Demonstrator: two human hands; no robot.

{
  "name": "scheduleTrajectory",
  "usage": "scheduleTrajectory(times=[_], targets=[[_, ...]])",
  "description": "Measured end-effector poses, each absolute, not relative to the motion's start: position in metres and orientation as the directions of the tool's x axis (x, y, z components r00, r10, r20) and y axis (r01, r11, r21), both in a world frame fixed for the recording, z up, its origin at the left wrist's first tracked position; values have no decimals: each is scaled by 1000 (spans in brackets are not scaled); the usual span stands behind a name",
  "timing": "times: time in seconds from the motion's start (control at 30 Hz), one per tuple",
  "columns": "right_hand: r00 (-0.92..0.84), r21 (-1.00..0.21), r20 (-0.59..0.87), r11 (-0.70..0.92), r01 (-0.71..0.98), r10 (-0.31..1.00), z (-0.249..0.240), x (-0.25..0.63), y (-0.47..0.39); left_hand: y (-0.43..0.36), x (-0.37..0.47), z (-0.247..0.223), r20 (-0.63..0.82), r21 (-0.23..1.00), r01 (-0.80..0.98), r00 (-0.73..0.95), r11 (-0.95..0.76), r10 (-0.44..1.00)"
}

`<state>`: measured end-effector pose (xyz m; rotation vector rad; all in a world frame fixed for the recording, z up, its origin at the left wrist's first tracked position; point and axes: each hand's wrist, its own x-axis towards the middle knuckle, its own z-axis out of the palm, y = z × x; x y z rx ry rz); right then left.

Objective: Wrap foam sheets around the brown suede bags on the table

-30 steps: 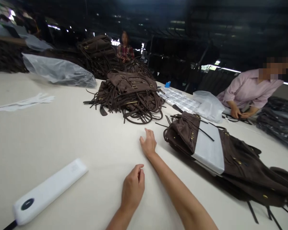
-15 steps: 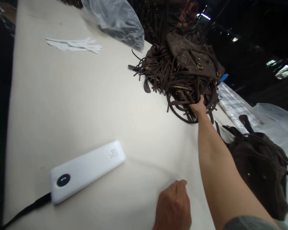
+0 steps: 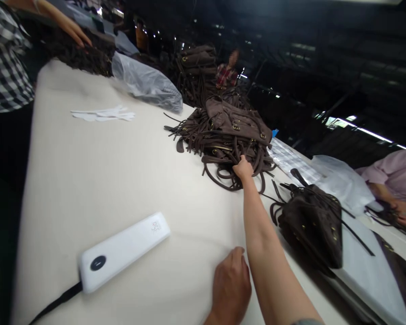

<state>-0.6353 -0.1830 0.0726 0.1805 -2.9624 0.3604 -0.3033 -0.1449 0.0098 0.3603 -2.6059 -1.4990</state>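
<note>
My right hand [image 3: 244, 169] reaches far forward into a heap of dark brown bags [image 3: 237, 119] with many dangling straps and brass-coloured buckles. Its fingers close round a brown strap at the heap's near edge and are partly hidden among the straps. Nearer to me, my left hand [image 3: 232, 284] rests on the pale table [image 3: 122, 180] with its fingers curled together; whatever they may hold is hidden. Left of that hand lies a white power bank [image 3: 128, 250] with a dark round button and a black strap at one end.
White gloves [image 3: 103, 113] and a clear plastic bag [image 3: 147, 83] lie farther back. At right sit another brown bag [image 3: 313, 225] and plastic wrapping [image 3: 341, 180]. A co-worker in a checked shirt [image 3: 6, 63] reaches in at far left; another person's hands [image 3: 404, 211] work at right.
The view has tilted up and swung round, bringing co-workers at both sides into sight. My right hand stays at the bag heap and my left hand stays closed on the table.
</note>
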Motion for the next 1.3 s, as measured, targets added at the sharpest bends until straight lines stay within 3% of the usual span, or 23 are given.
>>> scheduleTrajectory(times=[0.4,0.57,0.7,0.93,1.13,1.2,1.3], targets=[[-966,-250,142,936,-248,-218,63,-481,-177,-141,-282,16,50,911,-60,-966,408,-254],[-959,-227,147,935,-273,-244,55,-440,-146,-135,-271,19,155,768,9,-973,641,-172],[-954,-222,160,932,-285,-254,49,-411,-127,-134,-259,19,222,676,108,-973,729,-61],[-949,-231,177,926,-298,-261,40,-357,-87,-128,-234,18,283,516,214,-956,829,71],[-955,-214,156,936,-281,-251,44,-317,-65,-137,-152,42,422,400,388,-882,830,209],[-959,-212,141,938,-273,-247,46,-309,-63,-164,-130,57,507,305,330,-850,893,141],[-961,-218,121,937,-271,-250,46,-299,-59,-227,-116,75,513,177,-29,-850,984,-117]])
